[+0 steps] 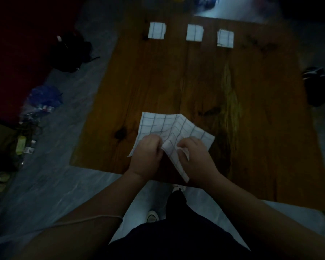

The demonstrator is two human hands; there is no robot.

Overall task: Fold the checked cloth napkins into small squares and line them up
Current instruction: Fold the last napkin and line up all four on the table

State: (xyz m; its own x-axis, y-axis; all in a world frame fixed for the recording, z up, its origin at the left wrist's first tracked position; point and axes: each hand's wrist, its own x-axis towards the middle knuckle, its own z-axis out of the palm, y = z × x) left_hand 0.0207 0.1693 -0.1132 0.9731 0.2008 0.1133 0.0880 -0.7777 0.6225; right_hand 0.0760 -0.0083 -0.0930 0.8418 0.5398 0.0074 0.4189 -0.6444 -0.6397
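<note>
L hand (145,152): fingers curled in, pinching near-left part of the checked napkin (165,124); fingertips hidden under the knuckles, exact hold not clear. R hand (195,156): thumb + fingers curled, pinching a raised fold of the same napkin, w/ a small bit of cloth poking out past the thumb. Hands close together, not touching, a strip of cloth between them. That strip runs down toward the person and ends about at the table's near edge.

Napkin is only part folded: far half lies mostly flat on the table (233,91), w/ a ridge down the middle and the right corner angled off to the right. It sits near the table's near edge, roughly centre.

Three folded squares (194,32) in a row along the far edge, gaps between them, well apart from the napkin; rightmost one sits slightly nearer and tilted.

Around the table: grey floor, a black bag (69,51) far left, a blue bag (43,98) nearer on the left, and light shoes (152,216) below the hands. Scene is dim.
</note>
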